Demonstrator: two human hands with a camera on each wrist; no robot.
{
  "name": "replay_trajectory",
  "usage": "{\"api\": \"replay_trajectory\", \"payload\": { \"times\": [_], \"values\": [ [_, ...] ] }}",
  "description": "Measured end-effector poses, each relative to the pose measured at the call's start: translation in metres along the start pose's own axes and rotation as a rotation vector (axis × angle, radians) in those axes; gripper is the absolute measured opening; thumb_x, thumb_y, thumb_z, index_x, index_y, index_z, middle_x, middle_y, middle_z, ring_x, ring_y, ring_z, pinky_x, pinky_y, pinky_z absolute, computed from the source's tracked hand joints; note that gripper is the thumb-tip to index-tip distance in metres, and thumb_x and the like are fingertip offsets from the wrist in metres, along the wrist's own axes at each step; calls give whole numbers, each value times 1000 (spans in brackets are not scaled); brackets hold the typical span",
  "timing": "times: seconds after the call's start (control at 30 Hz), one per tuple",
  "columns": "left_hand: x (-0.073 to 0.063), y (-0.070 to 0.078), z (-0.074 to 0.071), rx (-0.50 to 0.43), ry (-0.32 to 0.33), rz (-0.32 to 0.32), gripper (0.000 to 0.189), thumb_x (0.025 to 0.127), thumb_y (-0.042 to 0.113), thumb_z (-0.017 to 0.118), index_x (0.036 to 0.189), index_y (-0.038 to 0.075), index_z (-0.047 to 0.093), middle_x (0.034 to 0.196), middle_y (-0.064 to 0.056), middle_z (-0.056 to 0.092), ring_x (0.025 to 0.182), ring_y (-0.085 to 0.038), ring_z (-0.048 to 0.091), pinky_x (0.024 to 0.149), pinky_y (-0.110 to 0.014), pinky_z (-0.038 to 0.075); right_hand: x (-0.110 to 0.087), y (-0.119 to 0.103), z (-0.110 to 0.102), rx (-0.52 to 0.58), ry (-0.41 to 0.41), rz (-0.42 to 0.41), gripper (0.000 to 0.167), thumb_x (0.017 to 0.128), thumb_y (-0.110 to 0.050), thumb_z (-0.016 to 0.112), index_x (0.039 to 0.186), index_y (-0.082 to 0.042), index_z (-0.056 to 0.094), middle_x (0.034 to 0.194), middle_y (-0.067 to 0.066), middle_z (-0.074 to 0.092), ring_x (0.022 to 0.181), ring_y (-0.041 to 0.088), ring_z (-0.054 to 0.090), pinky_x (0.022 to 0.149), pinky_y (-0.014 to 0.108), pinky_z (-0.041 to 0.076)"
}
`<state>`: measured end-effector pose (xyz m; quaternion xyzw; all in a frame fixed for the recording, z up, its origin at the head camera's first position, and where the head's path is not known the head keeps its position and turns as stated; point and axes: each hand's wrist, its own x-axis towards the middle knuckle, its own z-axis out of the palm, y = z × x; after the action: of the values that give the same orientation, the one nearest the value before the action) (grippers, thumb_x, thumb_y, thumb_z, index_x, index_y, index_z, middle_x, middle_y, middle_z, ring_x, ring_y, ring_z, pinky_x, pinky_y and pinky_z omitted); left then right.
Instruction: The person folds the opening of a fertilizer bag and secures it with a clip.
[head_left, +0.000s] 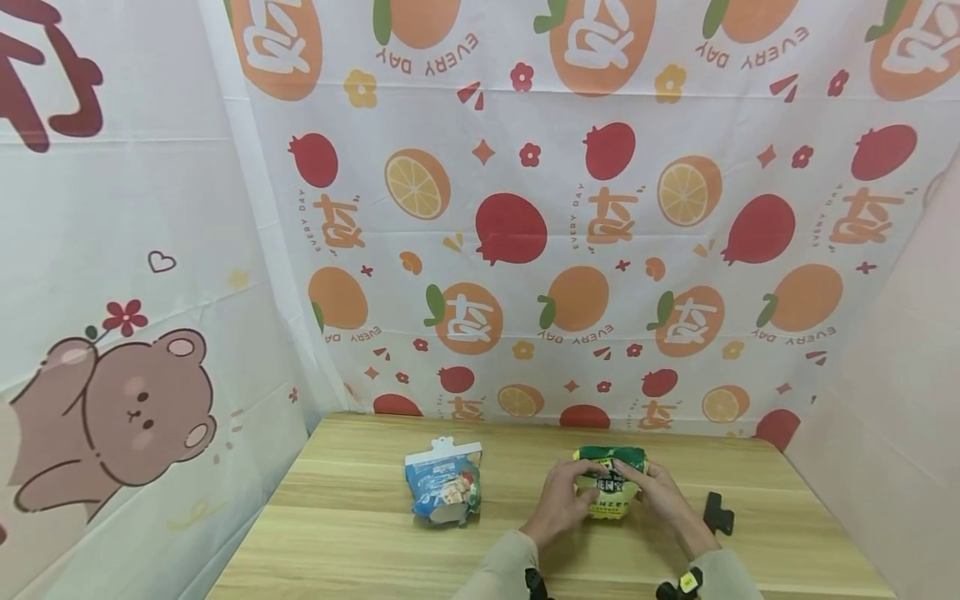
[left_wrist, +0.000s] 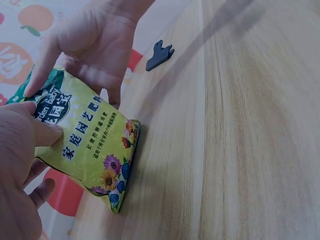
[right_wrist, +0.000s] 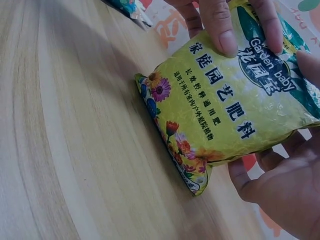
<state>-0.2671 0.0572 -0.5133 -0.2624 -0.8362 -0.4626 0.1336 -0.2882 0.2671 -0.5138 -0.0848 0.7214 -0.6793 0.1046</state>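
Observation:
Both hands hold a yellow-green fertilizer bag point(head_left: 613, 507) with a dark green top, its lower edge at the wooden table. My left hand point(head_left: 564, 498) grips its left side, thumb on the printed front. From the other side my right hand point(head_left: 666, 498) grips it, with fingertips near the top. The right wrist view shows "Garden baby" lettering and printed flowers on the bag point(right_wrist: 215, 100); the fingers behind it are partly hidden. Just right of the right hand lies a black clip point(head_left: 718, 513), also visible in the left wrist view beyond the bag.
To the left on the wooden table point(head_left: 337, 533) is a blue bag point(head_left: 438, 487) with a white clip point(head_left: 442, 451) across its top. A fruit-patterned cloth point(head_left: 555, 367) hangs along the table's back edge, and a bear-printed cloth point(head_left: 247, 400) hangs at the left.

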Motion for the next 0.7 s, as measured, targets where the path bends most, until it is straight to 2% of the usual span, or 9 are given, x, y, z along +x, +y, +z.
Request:
{"api": "replay_trajectory", "payload": {
  "times": [0.17, 0.33, 0.5, 0.7],
  "values": [
    [1, 0, 0, -27, 7, 3, 33, 85, -2, 75, 111, 18, 75, 114, 3, 76, 108, -12, 63, 95, -29, 48, 0, -2, -1, -26, 12, 25, 25, 106, -30, 54, 119, -16, 70, 107, -21, 73, 108, -1, 64, 98, 22, 48],
    [1, 1, -1, -75, 13, -11, 33, 83, -5, 76, 108, 17, 77, 113, 3, 77, 110, -13, 67, 98, -33, 50, 0, 0, -1, -20, 51, 32, 30, 106, -35, 53, 122, -14, 67, 107, -20, 72, 108, -2, 64, 98, 21, 48],
    [2, 0, -1, -122, 10, -62, 35, 82, -6, 76, 107, 18, 78, 114, 3, 77, 111, -15, 67, 95, -32, 51, -1, 0, 1, -21, 89, 40, 33, 106, -36, 53, 125, -12, 66, 107, -20, 71, 108, -2, 63, 99, 20, 47],
    [3, 0, -1, -161, 2, -110, 34, 83, -4, 75, 107, 20, 78, 117, 1, 76, 110, -12, 63, 89, -27, 48, -3, -2, 2, -34, 112, 58, 41, 105, -40, 52, 128, -9, 65, 108, -18, 71, 108, -2, 63, 99, 22, 46]
  ]
}}
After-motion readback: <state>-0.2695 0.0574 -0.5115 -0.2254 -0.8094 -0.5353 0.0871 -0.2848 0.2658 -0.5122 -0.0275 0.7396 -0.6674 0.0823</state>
